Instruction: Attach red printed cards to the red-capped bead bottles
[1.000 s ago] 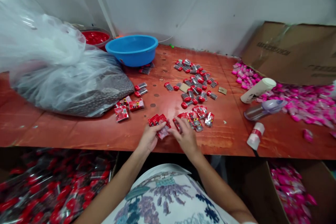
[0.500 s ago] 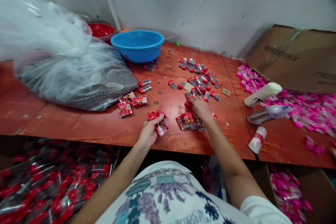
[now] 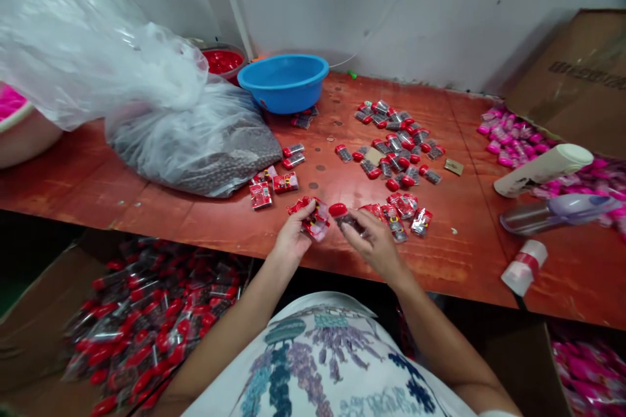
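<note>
My left hand (image 3: 292, 236) is closed on a small stack of red printed packets (image 3: 312, 216) just above the near edge of the red wooden table (image 3: 147, 215). My right hand (image 3: 375, 241) pinches a little red-capped vial (image 3: 342, 214) right beside the packets. A heap of the same red-capped vials (image 3: 396, 143) lies farther back in the middle of the table. More red packets (image 3: 398, 212) lie just right of my right hand, and two or three more red packets (image 3: 271, 187) lie to the left.
A big clear plastic bag of dark beads (image 3: 186, 137) fills the left. Behind it stand a blue basin (image 3: 283, 81) and a red-filled bowl (image 3: 222, 60). Pink items (image 3: 513, 140), a white bottle (image 3: 542, 169), a purple-capped bottle (image 3: 557, 212) and a cardboard box (image 3: 577, 71) sit right. A box of vials (image 3: 147, 326) is below.
My right hand reached out to the vial heap, picked up a red-capped vial and came back beside the packets in my left hand. The view has shifted left.
</note>
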Demonstrator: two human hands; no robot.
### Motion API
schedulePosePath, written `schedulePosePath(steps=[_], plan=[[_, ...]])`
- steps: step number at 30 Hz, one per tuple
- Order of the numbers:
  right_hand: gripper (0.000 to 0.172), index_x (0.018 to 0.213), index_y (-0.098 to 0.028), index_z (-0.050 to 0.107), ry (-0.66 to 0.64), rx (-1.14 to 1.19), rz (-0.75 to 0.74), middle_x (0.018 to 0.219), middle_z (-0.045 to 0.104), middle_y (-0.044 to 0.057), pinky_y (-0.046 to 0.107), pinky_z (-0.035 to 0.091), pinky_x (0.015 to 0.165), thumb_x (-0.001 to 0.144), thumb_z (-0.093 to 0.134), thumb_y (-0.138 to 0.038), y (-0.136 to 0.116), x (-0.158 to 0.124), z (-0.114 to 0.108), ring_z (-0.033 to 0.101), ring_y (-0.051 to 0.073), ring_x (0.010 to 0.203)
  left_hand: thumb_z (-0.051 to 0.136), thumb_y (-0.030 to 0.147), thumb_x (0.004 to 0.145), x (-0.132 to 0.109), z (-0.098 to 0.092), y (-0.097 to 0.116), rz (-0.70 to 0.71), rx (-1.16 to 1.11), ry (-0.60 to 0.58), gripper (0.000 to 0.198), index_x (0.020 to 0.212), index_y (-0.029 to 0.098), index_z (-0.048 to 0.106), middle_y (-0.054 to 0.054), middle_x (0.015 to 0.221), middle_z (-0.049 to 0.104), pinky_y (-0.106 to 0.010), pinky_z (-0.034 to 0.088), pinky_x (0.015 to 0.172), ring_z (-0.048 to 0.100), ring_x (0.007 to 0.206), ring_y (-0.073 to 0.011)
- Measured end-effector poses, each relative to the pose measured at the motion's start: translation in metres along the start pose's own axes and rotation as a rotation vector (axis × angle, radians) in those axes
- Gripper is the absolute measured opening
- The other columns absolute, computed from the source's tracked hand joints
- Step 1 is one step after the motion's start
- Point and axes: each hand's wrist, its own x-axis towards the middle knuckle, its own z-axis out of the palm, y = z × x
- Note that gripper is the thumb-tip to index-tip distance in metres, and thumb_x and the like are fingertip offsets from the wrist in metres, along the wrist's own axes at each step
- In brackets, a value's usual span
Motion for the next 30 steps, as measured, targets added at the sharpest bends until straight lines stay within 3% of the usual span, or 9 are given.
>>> schedulePosePath(steps=[3, 7, 12, 14, 19, 24, 30], plan=[[0.029, 0.115, -0.025, 0.062, 0.031, 0.031, 0.023, 0.091, 0.062, 0.005, 0.027, 0.045, 0.066, 0.089, 0.050, -0.029, 0.002, -0.006, 0.015, 0.057, 0.017, 0.077, 0.068, 0.004, 0.071, -0.003, 0.002, -0.003, 0.029, 0.025, -0.038, 0.011, 0.067, 0.014, 0.064, -0.002, 0.065, 0.069, -0.029, 0.056, 0.063, 0.064, 0.056, -0.0138], [0.030, 0.116, -0.025, 0.063, 0.067, 0.065, 0.068, 0.095, 0.063, 0.005, 0.029, 0.046, 0.074, 0.090, 0.048, -0.029, 0.008, -0.004, 0.018, 0.058, 0.019, 0.084, 0.071, 0.006, 0.067, -0.006, 0.000, -0.006, 0.067, 0.069, -0.106, 0.010, 0.069, 0.013, 0.065, -0.003, 0.068, 0.070, -0.029, 0.056, 0.066, 0.065, 0.060, -0.0148], [0.034, 0.121, -0.026, 0.061, -0.134, 0.260, 0.136, 0.085, 0.060, 0.002, 0.025, 0.047, 0.064, 0.090, 0.049, -0.031, 0.008, -0.005, 0.014, 0.055, 0.015, 0.071, 0.079, 0.007, 0.057, -0.010, -0.003, -0.006, 0.238, 0.144, -0.144, 0.019, 0.070, 0.012, 0.066, -0.001, 0.067, 0.068, -0.026, 0.053, 0.066, 0.063, 0.059, -0.0125], [0.039, 0.127, -0.027, 0.057, -0.158, 0.327, 0.165, 0.084, 0.058, 0.002, 0.024, 0.048, 0.060, 0.090, 0.049, -0.033, 0.009, -0.006, 0.015, 0.053, 0.014, 0.068, 0.081, 0.010, 0.055, -0.013, -0.004, -0.006, 0.301, 0.170, -0.188, 0.022, 0.071, 0.013, 0.066, 0.000, 0.068, 0.068, -0.025, 0.052, 0.067, 0.063, 0.060, -0.0118], [0.043, 0.132, -0.030, 0.052, -0.131, 0.405, 0.202, 0.092, 0.057, 0.002, 0.023, 0.050, 0.058, 0.089, 0.049, -0.036, 0.012, -0.008, 0.018, 0.054, 0.013, 0.070, 0.085, 0.012, 0.047, -0.021, -0.004, -0.009, 0.378, 0.329, -0.238, 0.030, 0.071, 0.012, 0.067, 0.000, 0.067, 0.068, -0.025, 0.050, 0.064, 0.062, 0.059, -0.0121], [0.042, 0.129, -0.027, 0.055, -0.085, 0.313, 0.148, 0.088, 0.056, 0.001, 0.026, 0.049, 0.069, 0.087, 0.054, -0.032, 0.014, -0.008, 0.019, 0.054, 0.013, 0.074, 0.086, 0.016, 0.047, -0.025, -0.005, -0.009, 0.462, 0.442, -0.243, 0.049, 0.093, 0.016, 0.067, 0.002, 0.069, 0.067, -0.023, 0.049, 0.063, 0.061, 0.058, -0.0108], [0.031, 0.112, -0.023, 0.058, -0.010, 0.597, 0.303, 0.087, 0.061, 0.002, 0.021, 0.045, 0.050, 0.084, 0.059, -0.037, 0.016, -0.012, 0.027, 0.055, 0.012, 0.065, 0.084, 0.013, 0.050, -0.030, -0.005, -0.002, 0.429, 0.508, -0.341, 0.061, 0.106, 0.018, 0.063, -0.001, 0.077, 0.070, -0.024, 0.049, 0.061, 0.064, 0.064, -0.0146]])
